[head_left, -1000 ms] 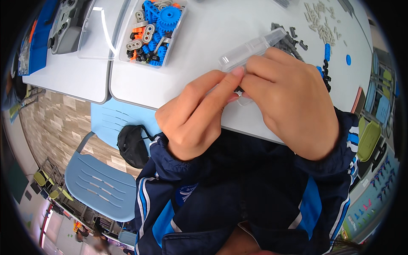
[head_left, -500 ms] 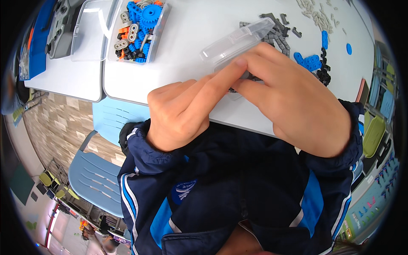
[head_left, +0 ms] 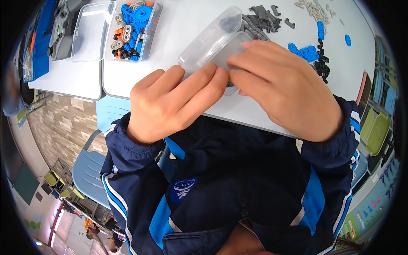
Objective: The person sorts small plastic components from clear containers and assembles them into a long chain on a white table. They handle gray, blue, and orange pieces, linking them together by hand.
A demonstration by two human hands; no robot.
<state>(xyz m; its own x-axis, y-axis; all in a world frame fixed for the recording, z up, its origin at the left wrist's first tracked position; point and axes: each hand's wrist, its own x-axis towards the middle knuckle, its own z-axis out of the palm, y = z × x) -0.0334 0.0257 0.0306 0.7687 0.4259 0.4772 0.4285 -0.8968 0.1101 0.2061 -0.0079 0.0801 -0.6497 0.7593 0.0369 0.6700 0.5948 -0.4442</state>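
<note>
A: Starting left of the clear lid [head_left: 214,42], what do we have?

B: Farthest left we see a blue tray [head_left: 40,40] with a grey device [head_left: 63,25] beside it. Nearer the lid sits an open clear box [head_left: 136,27] holding blue gears, grey links and a few orange bits, its own cover [head_left: 91,29] hinged out flat to its left and empty.

A: And our hands?

B: Our left hand [head_left: 170,104] lies just below the lid, fingers stretched forward and pressed together, the tips touching the lid's near edge. Our right hand [head_left: 284,89] curls over the lid's right end, fingertips gripping its rim. So both hands are on the lid, at the near edge of the white table [head_left: 255,114].

A: How far along would we judge it?

B: The lid is lifted at a tilt and looks empty; we cannot tell what lies under it. Sorting seems only partly done: right of the lid, dark grey pieces [head_left: 263,19], blue parts [head_left: 308,49], black pieces [head_left: 321,66] and pale pegs [head_left: 314,8] lie loose on the table.
</note>
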